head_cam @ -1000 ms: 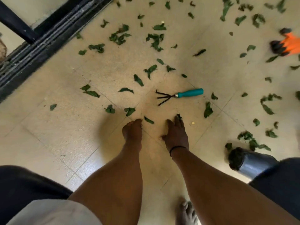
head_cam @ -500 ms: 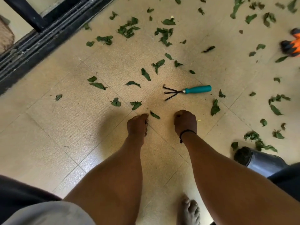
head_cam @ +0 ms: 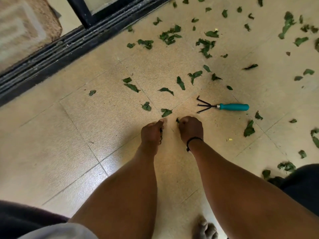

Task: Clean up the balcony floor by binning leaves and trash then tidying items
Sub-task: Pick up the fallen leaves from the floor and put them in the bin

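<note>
1. Right hand (head_cam: 190, 128) is clenched at centre frame, a scrap of green leaf (head_cam: 177, 120) poking out at its upper left edge, so it is gripping a leaf picked off the floor.
2. Left hand (head_cam: 151, 132) sits just beside it, fingers curled, dark bits showing along its inner edge; it looks to be holding gathered leaves too, though the contents are mostly hidden.
3. The change: 1 second ago the right hand lay flat with fingers stretched toward a leaf near the centre; half a second ago it had balled up, and the small leaf that lay between the 2 hands is now gone from the tile. That is 1 more leaf collected.
4. Just above the hands, the nearest loose leaf (head_cam: 166, 112) waits on the floor (head_cam: 69, 135), with another (head_cam: 146, 106) to its left. I judge these the next pick.
5. Right of centre lies the hand rake (head_cam: 224, 106), teal handle pointing right, prongs left, untouched. It counts as an item to tidy later.
6. Leaves are scattered thickly across the upper right and down the right edge; the lower left tiles show none.
7. A black door track (head_cam: 51, 54) runs diagonally across the upper left, a mat (head_cam: 25, 23) beyond it.
8. No bin shows in this frame, so the handfuls must be carried somewhere out of view. My read: early going, plenty left.
</note>
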